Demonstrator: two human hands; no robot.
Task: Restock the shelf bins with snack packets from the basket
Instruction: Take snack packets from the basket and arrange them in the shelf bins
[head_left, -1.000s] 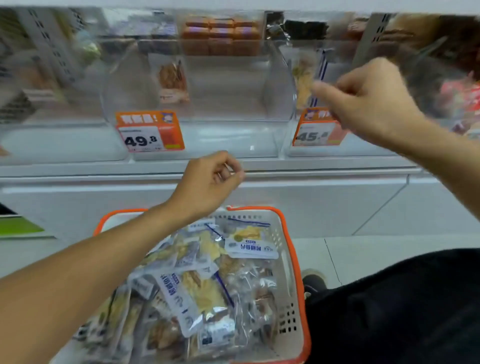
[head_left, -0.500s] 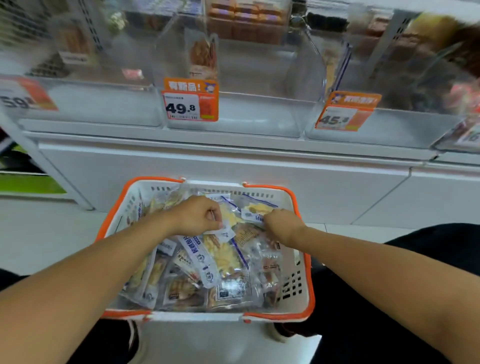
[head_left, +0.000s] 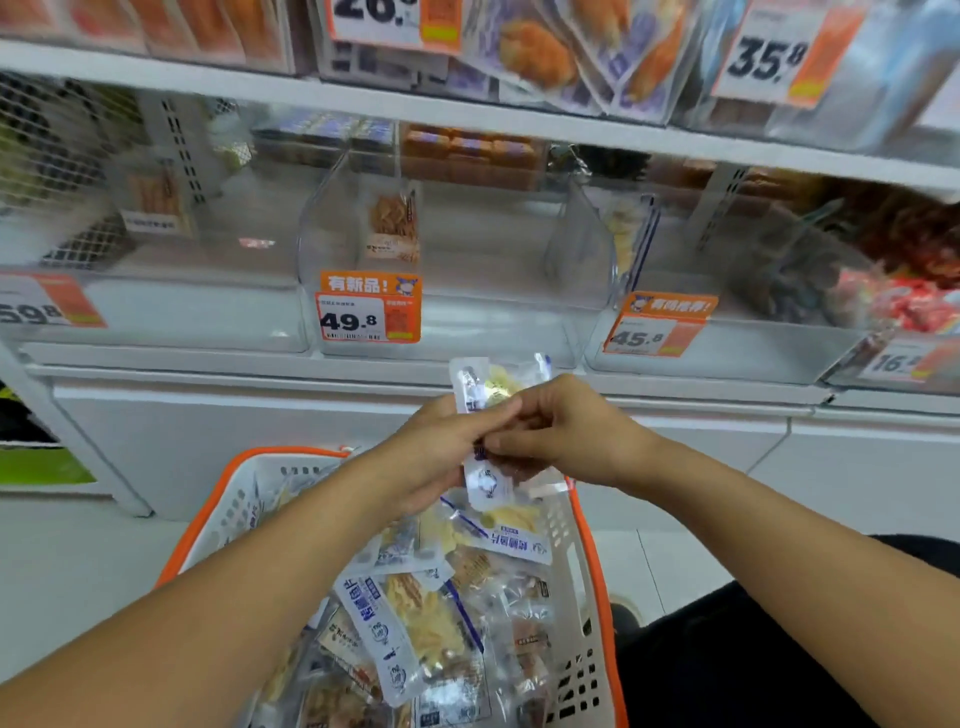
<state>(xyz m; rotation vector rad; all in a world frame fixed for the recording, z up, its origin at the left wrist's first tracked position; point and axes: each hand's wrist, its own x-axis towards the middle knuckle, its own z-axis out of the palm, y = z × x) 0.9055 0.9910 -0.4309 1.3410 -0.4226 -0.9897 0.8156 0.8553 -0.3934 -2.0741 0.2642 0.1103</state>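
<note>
Both hands meet above the basket (head_left: 223, 514), a white one with an orange rim, full of several clear snack packets (head_left: 415, 618). My left hand (head_left: 441, 447) and my right hand (head_left: 566, 426) together grip a clear snack packet (head_left: 485, 387) with yellow chips and blue-white labelling, held upright just below the shelf edge. Its top sticks up over my fingers and its lower end hangs under them. Behind it stand two clear shelf bins: the 49.8 bin (head_left: 457, 322) holding one packet at its back, and the 45.8 bin (head_left: 737, 353) with a packet at its left wall.
A 59.8 bin (head_left: 171, 312) sits on the left, and a bin of red sweets (head_left: 909, 306) on the right. The upper shelf (head_left: 467, 117) carries more packets and price tags. White cabinet fronts lie below the bins. My dark-clad leg (head_left: 727, 654) is beside the basket.
Both hands have risen out of the basket with a chip packet held between them. The camera has tilted up, bringing the upper shelf into view.
</note>
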